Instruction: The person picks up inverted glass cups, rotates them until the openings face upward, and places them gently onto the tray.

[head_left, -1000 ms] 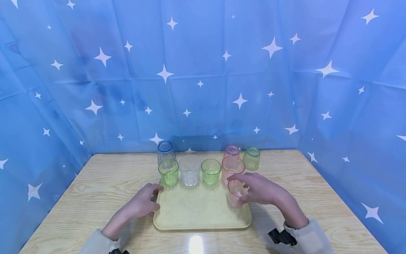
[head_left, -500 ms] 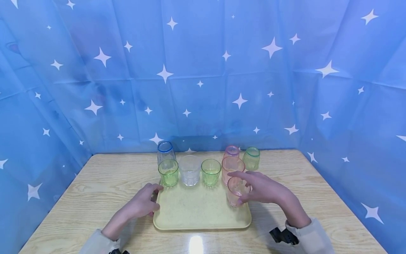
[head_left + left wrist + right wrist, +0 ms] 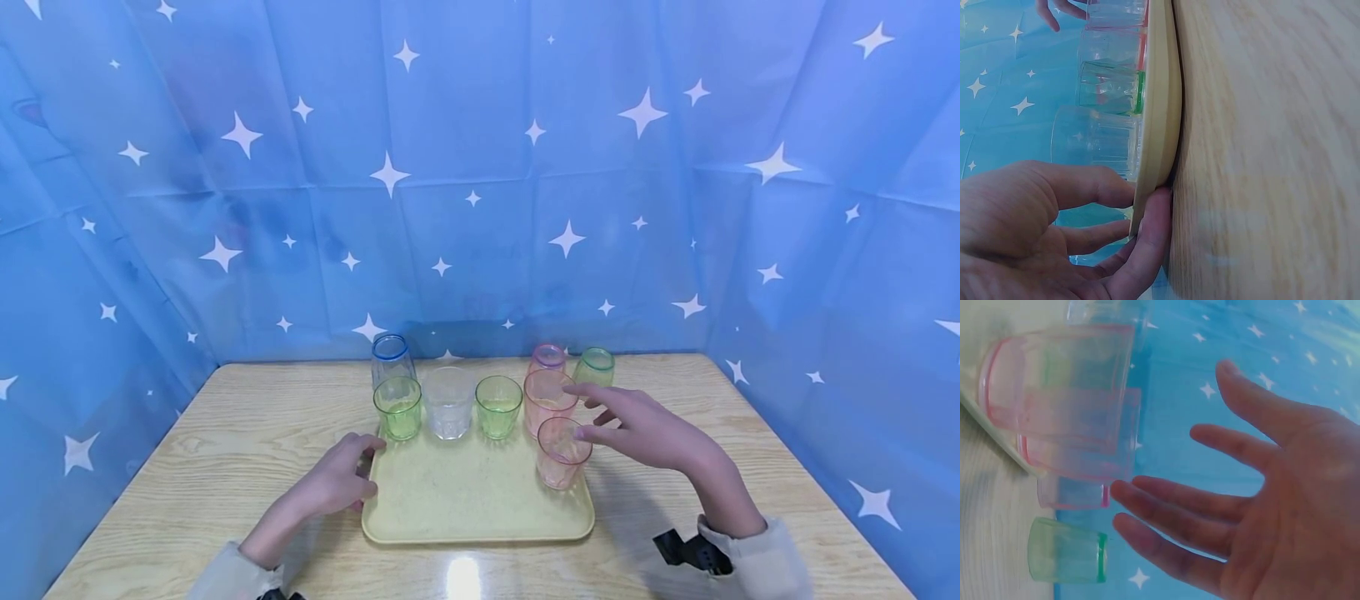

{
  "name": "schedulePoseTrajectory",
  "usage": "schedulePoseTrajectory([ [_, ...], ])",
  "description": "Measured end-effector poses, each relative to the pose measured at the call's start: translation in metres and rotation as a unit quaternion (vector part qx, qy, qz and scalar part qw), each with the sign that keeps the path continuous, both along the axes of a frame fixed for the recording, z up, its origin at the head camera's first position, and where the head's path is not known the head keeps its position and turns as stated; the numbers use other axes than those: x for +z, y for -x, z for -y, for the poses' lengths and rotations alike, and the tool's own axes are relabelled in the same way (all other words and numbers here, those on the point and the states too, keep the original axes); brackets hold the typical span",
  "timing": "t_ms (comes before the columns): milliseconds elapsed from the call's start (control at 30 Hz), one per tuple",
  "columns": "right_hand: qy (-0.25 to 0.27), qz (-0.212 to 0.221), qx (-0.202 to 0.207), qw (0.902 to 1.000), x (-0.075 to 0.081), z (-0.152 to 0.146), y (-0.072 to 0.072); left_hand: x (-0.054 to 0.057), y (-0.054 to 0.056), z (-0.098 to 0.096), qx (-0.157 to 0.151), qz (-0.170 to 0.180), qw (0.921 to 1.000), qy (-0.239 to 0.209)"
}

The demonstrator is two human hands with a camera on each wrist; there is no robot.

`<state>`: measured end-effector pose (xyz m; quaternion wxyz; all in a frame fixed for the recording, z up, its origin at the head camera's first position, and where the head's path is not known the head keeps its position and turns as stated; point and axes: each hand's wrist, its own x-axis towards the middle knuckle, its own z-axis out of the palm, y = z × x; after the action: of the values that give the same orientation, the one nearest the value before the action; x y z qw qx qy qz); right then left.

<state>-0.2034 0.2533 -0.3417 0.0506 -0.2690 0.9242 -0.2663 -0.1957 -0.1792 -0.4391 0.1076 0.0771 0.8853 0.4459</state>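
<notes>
My left hand (image 3: 341, 477) grips the left edge of a cream tray (image 3: 480, 508), fingers on both sides of the rim in the left wrist view. Above and right of the front pink glass (image 3: 561, 454), my right hand (image 3: 637, 427) is spread and holds nothing; the right wrist view shows its fingers (image 3: 1179, 519) apart from the glasses. That glass stands upright on the tray's right side. Behind it is another pink glass (image 3: 550, 404). Along the tray's back stand a green glass (image 3: 498, 408), a clear glass (image 3: 450, 404) and a second green glass (image 3: 399, 408).
Behind the tray, on the wooden table (image 3: 225, 450), a blue-rimmed glass (image 3: 392, 360) stands at the left. A pink-rimmed glass (image 3: 548, 357) and a green-rimmed glass (image 3: 596, 367) stand at the right. A blue starry curtain (image 3: 480, 208) encloses the back and sides.
My right hand has let go of the front pink glass and moved up and to the right. The glass stays on the tray. My left hand has not moved.
</notes>
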Motion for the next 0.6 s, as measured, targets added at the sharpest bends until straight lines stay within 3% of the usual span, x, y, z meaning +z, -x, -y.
schedulePoseTrajectory([
  [433, 0.051, -0.093, -0.076, 0.9914, -0.007, -0.013, 0.017, 0.001, 0.0, 0.0, 0.004, 0.003, 1.0, 0.0],
  [600, 0.065, -0.104, -0.092, 0.9883, -0.012, -0.015, 0.025, 0.0, 0.0, 0.0, 0.007, 0.005, 1.0, 0.001],
])
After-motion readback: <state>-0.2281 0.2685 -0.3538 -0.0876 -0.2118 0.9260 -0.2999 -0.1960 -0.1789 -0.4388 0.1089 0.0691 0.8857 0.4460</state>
